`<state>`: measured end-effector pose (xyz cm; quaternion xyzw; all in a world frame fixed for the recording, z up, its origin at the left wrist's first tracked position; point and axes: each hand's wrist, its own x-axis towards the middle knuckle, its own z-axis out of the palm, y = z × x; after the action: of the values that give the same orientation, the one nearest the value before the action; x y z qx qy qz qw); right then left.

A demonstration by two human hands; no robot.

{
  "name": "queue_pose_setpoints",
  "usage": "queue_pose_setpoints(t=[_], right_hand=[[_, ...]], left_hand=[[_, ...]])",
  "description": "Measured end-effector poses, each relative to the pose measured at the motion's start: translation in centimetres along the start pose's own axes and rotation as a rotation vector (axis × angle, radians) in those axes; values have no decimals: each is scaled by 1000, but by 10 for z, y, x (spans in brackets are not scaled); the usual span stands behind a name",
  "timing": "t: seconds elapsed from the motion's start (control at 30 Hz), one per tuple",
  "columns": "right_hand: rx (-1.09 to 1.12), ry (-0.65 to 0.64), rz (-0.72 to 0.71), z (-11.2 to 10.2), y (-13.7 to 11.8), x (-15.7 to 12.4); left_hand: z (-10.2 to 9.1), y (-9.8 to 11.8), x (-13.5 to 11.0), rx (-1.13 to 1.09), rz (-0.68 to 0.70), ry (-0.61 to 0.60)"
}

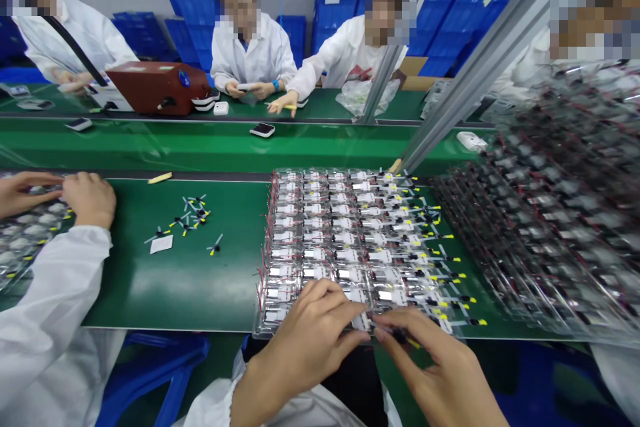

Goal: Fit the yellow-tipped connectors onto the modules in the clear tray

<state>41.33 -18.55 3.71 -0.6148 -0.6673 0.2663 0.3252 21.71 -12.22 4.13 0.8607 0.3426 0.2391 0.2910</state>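
Observation:
A clear plastic tray [258, 320] lies at the table's front edge, holding rows of small white-and-silver electronic parts [313, 254] with red wires on the left and yellow-tipped black connectors on the right. Over its near rows, my left hand [313, 327] pinches a small white electronic part [361, 321] between thumb and fingers. Close beside it, my right hand [433, 350] has thumb and forefinger closed on a thin dark lead [397, 333] with a yellow tip. The two fingertips nearly meet; whether the lead is joined to the white part cannot be made out.
Tall stacked trays of similar parts [540, 213] stand on the right. Loose yellow-tipped connectors [193, 217] and a white label [161, 244] lie left on the green table [150, 293]. A co-worker's hand [90, 199] is far left. A metal post [450, 93] rises behind the tray; people sit opposite.

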Motion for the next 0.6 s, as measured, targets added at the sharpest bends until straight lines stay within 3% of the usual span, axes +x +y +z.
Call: queue_pose_setpoints(t=[0.17, 0.6], right_hand=[[-53, -19, -94, -3, 7, 3], [-65, -80, -65, -1, 5, 6]], left_hand=[[0, -1, 0, -18, 4, -10], [1, -2, 0, 48, 28, -25]])
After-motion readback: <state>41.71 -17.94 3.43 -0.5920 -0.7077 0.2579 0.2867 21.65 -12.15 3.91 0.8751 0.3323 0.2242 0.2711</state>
